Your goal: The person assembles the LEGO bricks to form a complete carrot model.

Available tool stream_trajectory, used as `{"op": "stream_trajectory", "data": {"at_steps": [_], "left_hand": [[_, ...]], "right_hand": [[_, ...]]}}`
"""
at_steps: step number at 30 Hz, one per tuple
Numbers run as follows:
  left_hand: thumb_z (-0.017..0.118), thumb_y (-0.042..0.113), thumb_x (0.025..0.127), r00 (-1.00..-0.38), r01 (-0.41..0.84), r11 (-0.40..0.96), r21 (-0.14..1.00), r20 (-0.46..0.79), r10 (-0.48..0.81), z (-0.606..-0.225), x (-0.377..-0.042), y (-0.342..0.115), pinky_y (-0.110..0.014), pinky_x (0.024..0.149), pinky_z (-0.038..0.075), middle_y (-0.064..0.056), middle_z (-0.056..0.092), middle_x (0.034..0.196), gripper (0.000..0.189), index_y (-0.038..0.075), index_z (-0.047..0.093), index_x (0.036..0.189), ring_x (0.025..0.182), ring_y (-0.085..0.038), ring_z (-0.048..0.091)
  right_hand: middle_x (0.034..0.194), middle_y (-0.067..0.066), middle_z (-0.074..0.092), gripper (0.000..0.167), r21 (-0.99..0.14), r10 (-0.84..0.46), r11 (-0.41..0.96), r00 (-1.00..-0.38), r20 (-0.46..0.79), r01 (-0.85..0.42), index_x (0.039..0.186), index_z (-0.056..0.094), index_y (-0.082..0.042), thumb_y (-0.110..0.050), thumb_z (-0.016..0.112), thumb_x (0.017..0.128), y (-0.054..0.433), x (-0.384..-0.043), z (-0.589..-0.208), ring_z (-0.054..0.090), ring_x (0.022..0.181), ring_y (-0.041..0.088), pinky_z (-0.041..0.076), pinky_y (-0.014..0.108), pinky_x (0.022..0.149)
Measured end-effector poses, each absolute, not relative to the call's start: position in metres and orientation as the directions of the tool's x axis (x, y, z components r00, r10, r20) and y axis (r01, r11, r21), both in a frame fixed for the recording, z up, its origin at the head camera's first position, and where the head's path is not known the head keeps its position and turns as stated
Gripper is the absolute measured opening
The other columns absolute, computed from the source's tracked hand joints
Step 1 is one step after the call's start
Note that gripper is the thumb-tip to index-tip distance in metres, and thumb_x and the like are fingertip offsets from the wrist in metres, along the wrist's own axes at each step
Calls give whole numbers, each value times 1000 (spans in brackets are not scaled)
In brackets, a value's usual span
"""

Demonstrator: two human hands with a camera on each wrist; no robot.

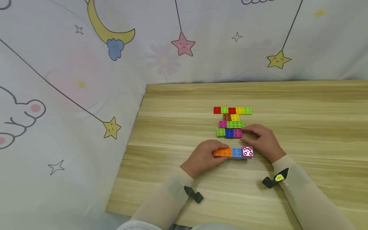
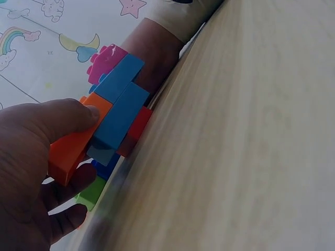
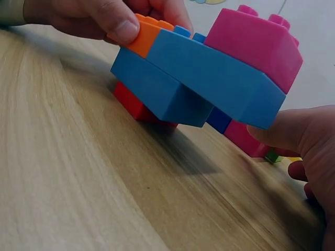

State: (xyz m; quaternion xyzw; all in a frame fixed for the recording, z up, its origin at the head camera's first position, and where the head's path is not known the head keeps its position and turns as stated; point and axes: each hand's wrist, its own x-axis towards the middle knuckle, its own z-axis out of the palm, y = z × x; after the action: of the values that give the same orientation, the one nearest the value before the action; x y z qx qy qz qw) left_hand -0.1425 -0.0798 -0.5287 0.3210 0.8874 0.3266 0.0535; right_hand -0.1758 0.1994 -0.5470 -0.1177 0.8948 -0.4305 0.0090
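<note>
At the left, the person's left hand (image 1: 202, 158) is clamped across a glossy orange studded plastic brick (image 1: 224, 152), the left end of a stacked piece (image 1: 236, 153) that stands nearest the person on the wood-grain surface (image 1: 172, 121). A red plastic brick (image 3: 133, 104) shows beneath a lower blue plastic brick (image 3: 149, 86); I cannot tell whether it is joined to it.

Past the piece's middle, flat rows of coloured studded plastic bricks (image 1: 235, 124) lie on the surface. The upper blue plastic brick (image 3: 209, 70) runs out rightward with nothing under its far end, carrying a pink plastic brick (image 3: 254, 44).

I'd judge the piece light and stiff, smooth-sided but hardly slippery, tough brick by brick yet weak at the stud joints. Pressing down on that overhang could pry it loose, so the best hold looks to be low across the stacked middle, squeezing the sides.

At the right, the right hand (image 1: 263, 140) has thumb and forefinger apart beside the nearest row's magenta end brick (image 1: 238, 133); whether they grip it I cannot tell.
</note>
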Motion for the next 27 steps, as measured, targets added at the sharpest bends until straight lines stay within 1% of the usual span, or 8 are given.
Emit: {"op": "stream_trajectory", "data": {"at_steps": [3, 11, 16, 18, 21, 24, 25, 27], "left_hand": [[82, 31, 91, -786, 538, 578, 613, 119, 606, -529, -143, -81, -27, 106, 47, 10, 72, 122, 40, 23, 73, 129, 116, -10, 62], [81, 32, 92, -769, 561, 559, 610, 133, 626, -529, -144, -82, -25, 106, 46, 10, 72, 121, 39, 22, 73, 128, 116, -9, 63], [82, 32, 91, -772, 556, 560, 614, 133, 621, -529, -144, -81, -26, 106, 47, 9, 72, 121, 39, 22, 73, 128, 115, -9, 63], [82, 32, 92, -774, 554, 563, 614, 130, 620, -529, -144, -81, -25, 106, 47, 9, 72, 121, 39, 22, 73, 129, 115, -9, 63], [81, 32, 92, -776, 549, 568, 613, 122, 618, -529, -144, -81, -26, 106, 47, 10, 72, 122, 39, 22, 73, 129, 115, -9, 63], [81, 33, 92, -778, 543, 573, 614, 112, 618, -530, -144, -81, -27, 106, 47, 10, 71, 123, 39, 23, 73, 129, 116, -9, 63], [81, 33, 92, -779, 541, 575, 614, 110, 617, -530, -144, -81, -27, 106, 47, 10, 71, 123, 39, 23, 73, 129, 116, -9, 63], [81, 33, 92, -779, 541, 575, 613, 109, 617, -530, -144, -81, -27, 106, 47, 10, 71, 123, 39, 23, 73, 129, 116, -9, 63]], "right_hand": [[130, 11, 68, 45, -753, -240, 621, -967, 81, -217, 129, 72, -11, -31, 83, 90, 197, -179, -548, 57, 127, 34, 39, 61, 110], [114, 6, 70, 39, -742, -249, 624, -963, 108, -245, 123, 75, -10, -28, 84, 89, 195, -184, -552, 60, 113, 27, 45, 54, 102], [115, 5, 69, 35, -751, -240, 617, -965, 102, -233, 119, 75, -10, -27, 84, 89, 195, -183, -550, 60, 111, 25, 46, 50, 99], [116, 4, 69, 34, -761, -227, 611, -969, 99, -221, 118, 74, -12, -28, 84, 89, 196, -182, -550, 59, 108, 23, 47, 46, 96], [114, 3, 70, 35, -775, -193, 604, -978, 85, -187, 117, 73, -14, -33, 83, 90, 198, -181, -549, 59, 101, 21, 49, 34, 88], [110, 5, 70, 37, -796, -158, 586, -985, 70, -151, 118, 73, -15, -36, 83, 90, 201, -177, -545, 59, 93, 21, 48, 24, 79], [107, 5, 70, 37, -801, -153, 579, -986, 73, -149, 118, 73, -15, -37, 82, 90, 201, -175, -543, 58, 91, 21, 47, 22, 76], [105, 5, 70, 35, -812, -152, 563, -985, 83, -155, 119, 74, -15, -34, 83, 90, 202, -168, -537, 56, 90, 22, 45, 21, 74]]}}
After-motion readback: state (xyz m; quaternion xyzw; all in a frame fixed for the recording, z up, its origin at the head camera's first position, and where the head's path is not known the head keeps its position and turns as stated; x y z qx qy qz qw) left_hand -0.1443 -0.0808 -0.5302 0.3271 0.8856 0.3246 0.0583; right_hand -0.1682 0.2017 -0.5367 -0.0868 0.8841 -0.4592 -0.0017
